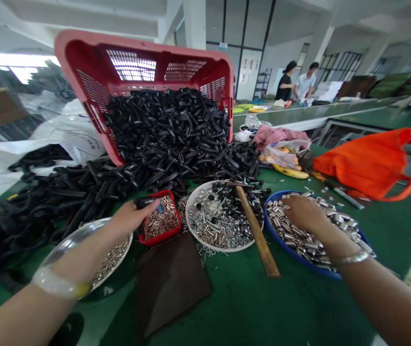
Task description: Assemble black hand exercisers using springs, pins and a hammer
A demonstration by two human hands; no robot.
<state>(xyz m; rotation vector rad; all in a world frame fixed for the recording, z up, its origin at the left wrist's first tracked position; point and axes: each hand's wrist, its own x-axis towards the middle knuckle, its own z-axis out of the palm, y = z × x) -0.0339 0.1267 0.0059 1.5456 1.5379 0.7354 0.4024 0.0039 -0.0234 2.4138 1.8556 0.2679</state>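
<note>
My left hand [130, 218] reaches over a small red box [160, 239] full of thin copper-coloured pins. Its fingers are closed around a black handle-like piece [143, 202]; a small blue tip shows beside it. Over on the right, my right hand [304, 214] is down among shiny metal cylinders [299, 245] in a round blue tray [275, 242]. Those fingertips are blurred and partly hidden among the pieces. Between the hands, a white round tray [223, 249] holds washers, bolts and pins, and a wooden-handled hammer [257, 230] lies across its edge.
A tipped red basket [143, 43] spills black plastic parts [169, 125] onto the green table [234, 302]. Under my left forearm is a metal dish [64, 240] of small pieces. A dark plate [171, 283] lies in front. Bananas [290, 171] and an orange bag [367, 166] stand right; two people work behind.
</note>
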